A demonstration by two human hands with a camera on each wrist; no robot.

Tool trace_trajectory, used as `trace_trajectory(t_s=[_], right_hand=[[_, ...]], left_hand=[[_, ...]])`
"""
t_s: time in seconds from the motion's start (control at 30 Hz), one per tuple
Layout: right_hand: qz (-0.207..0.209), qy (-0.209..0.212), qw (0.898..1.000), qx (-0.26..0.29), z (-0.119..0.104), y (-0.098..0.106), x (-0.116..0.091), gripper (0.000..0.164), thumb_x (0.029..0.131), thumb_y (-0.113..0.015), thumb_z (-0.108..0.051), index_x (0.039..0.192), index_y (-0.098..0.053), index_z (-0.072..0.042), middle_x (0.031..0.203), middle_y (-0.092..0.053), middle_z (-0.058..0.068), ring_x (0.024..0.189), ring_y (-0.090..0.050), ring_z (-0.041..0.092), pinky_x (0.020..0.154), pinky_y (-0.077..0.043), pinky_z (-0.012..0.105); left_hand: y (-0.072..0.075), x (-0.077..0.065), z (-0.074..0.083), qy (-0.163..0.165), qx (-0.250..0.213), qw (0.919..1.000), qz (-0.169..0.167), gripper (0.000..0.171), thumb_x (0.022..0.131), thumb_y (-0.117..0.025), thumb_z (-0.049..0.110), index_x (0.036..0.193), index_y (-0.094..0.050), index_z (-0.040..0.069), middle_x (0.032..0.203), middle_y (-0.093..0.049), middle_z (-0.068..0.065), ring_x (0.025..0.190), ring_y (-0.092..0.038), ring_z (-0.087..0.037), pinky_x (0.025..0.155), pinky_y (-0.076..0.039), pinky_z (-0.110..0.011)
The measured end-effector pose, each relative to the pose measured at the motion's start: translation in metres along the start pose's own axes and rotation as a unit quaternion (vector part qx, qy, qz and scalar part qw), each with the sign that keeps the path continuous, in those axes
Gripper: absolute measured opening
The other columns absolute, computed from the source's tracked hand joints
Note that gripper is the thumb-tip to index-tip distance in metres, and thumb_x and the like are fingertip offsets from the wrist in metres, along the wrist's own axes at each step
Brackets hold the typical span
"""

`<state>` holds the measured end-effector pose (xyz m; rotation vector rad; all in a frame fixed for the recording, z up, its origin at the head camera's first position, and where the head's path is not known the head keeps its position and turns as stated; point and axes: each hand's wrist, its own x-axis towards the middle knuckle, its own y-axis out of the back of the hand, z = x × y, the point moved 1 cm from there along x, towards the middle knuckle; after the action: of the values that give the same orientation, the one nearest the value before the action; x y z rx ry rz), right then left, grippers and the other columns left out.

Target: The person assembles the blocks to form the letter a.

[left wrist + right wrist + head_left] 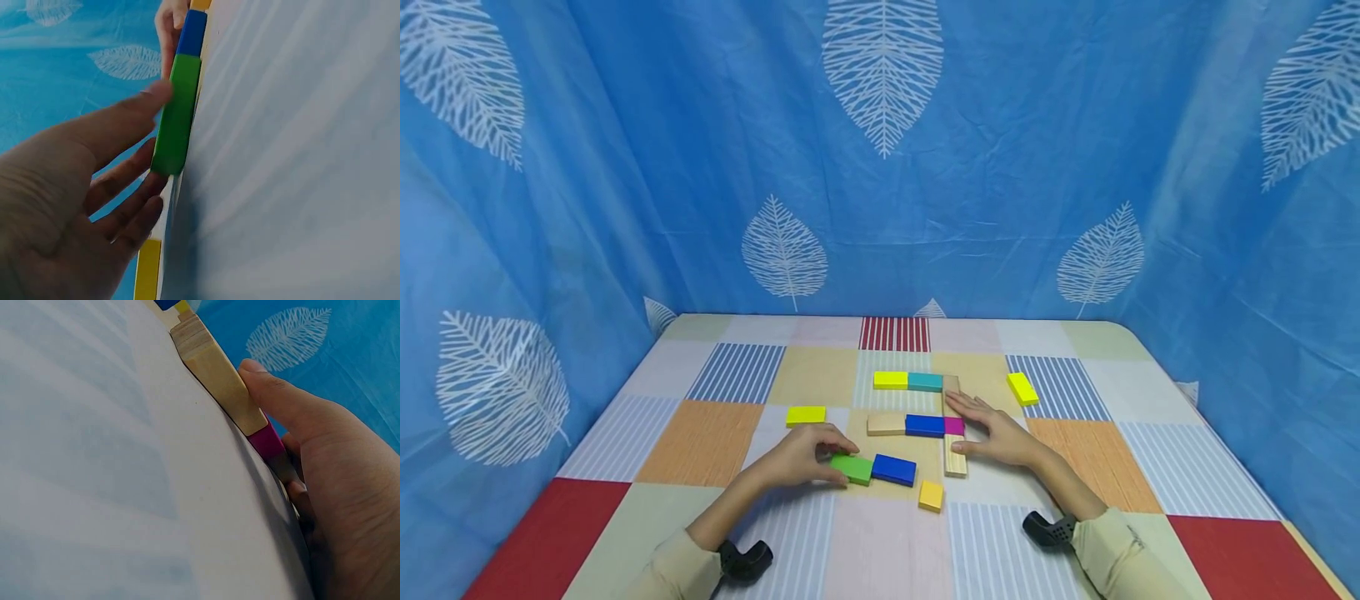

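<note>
My left hand holds the left end of a green block between thumb and fingers; the left wrist view shows the thumb on the green block. End to end with it lies a blue block. On the right, my right hand rests along a column of blocks: a plain wooden block under the thumb, a magenta block, and another wooden block touched by the fingertips. Leftward from the magenta one run a blue block and a wooden block.
A teal block and a yellow block form a row at the column's far end. Loose yellow blocks lie at left and right, an orange-yellow block in front. A blue curtain stands behind the table.
</note>
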<state>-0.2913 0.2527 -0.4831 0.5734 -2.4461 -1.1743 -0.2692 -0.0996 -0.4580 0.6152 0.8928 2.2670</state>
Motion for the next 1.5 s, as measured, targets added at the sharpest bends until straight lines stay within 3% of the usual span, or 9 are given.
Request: trace_trajectory(t_s=[0.2,0.43,0.77,0.9,1.03,1.27,1.5], right_hand=[[0.002,-0.006,1.000,0.001,0.000,0.001,-0.001,0.081,0.077,-0.067,-0.053,0.144,-0.035,-0.019,0.149,-0.027,0.003,0.137,-0.018,0.028,0.110,-0.012,0.046],[0.002,0.001,1.000,0.003,0.000,0.000,0.000,0.081,0.078,-0.067,-0.052,0.144,-0.035,-0.018,0.149,-0.028,0.004,0.137,-0.018,0.028,0.110,-0.012,0.046],[0.006,0.006,1.000,0.000,-0.001,0.000,0.001,0.079,0.078,-0.067,-0.051,0.143,-0.036,-0.018,0.148,-0.028,0.005,0.137,-0.019,0.030,0.109,-0.013,0.048],[0.008,0.009,1.000,-0.002,0.001,0.000,0.001,0.079,0.079,-0.066,-0.051,0.143,-0.035,-0.018,0.149,-0.028,0.003,0.137,-0.019,0.031,0.109,-0.014,0.048],[0.008,0.006,1.000,0.000,0.003,0.000,0.001,0.078,0.079,-0.066,-0.051,0.143,-0.036,-0.019,0.149,-0.028,0.000,0.137,-0.019,0.031,0.109,-0.014,0.049],[0.006,0.003,1.000,0.005,0.001,0.000,0.000,0.079,0.078,-0.067,-0.051,0.143,-0.036,-0.019,0.149,-0.027,0.001,0.137,-0.017,0.031,0.109,-0.013,0.048],[0.006,0.009,1.000,0.006,0.000,0.000,0.000,0.080,0.078,-0.067,-0.051,0.143,-0.036,-0.018,0.149,-0.028,0.001,0.137,-0.018,0.031,0.109,-0.013,0.048]], left_hand=[[-0.019,0.011,0.007,-0.020,-0.027,0.9991,0.024,0.044,0.074,-0.077,0.032,0.112,-0.066,0.010,0.103,-0.065,0.003,0.092,-0.059,-0.010,0.081,-0.049,-0.027],[-0.043,0.018,0.015,-0.019,0.023,0.9986,0.044,0.037,0.077,-0.075,0.033,0.109,-0.069,0.015,0.102,-0.064,0.008,0.096,-0.055,-0.007,0.086,-0.046,-0.028],[-0.058,0.017,0.031,0.021,0.019,0.9989,0.037,0.031,0.077,-0.074,0.035,0.104,-0.071,0.021,0.096,-0.062,0.015,0.091,-0.053,-0.001,0.082,-0.045,-0.025],[-0.066,0.018,0.041,0.008,0.019,0.9993,0.031,0.034,0.077,-0.073,0.039,0.105,-0.071,0.021,0.096,-0.062,0.015,0.090,-0.053,0.000,0.081,-0.045,-0.023],[-0.070,0.019,0.047,-0.007,0.016,0.9983,0.055,0.037,0.076,-0.073,0.041,0.105,-0.071,0.019,0.096,-0.063,0.014,0.091,-0.053,-0.001,0.079,-0.045,-0.022],[-0.053,0.017,0.035,0.002,-0.009,0.9887,0.150,0.037,0.073,-0.078,0.032,0.105,-0.071,0.016,0.100,-0.064,0.008,0.095,-0.056,-0.008,0.083,-0.047,-0.029],[-0.008,0.011,-0.011,0.007,0.018,0.9730,0.230,0.040,0.072,-0.079,0.021,0.110,-0.068,0.013,0.112,-0.061,0.001,0.108,-0.052,-0.020,0.089,-0.045,-0.041]])
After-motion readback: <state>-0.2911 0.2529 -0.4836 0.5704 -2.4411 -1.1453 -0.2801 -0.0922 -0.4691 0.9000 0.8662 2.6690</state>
